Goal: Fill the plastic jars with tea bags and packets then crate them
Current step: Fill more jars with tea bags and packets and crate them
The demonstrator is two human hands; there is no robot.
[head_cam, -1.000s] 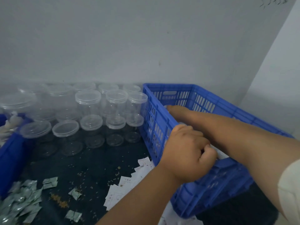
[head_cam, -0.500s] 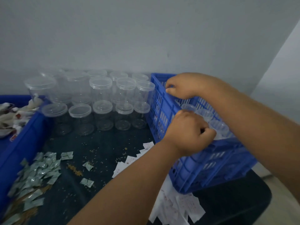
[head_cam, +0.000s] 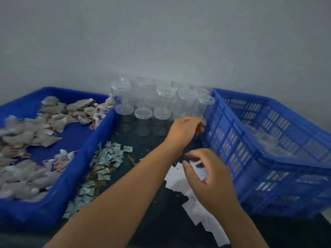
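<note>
jar (head_cam: 203,109) just left of crate (head_cam: 232,140), gripped low by left hand (head_cam: 185,130) | right hand (head_cam: 211,176) blurred, grip cannot be told | jar judged light, stiff, slippery; best gripped round body

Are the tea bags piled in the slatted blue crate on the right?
No, the grey paper tea bags lie in the solid blue plastic tray on the left.
</note>
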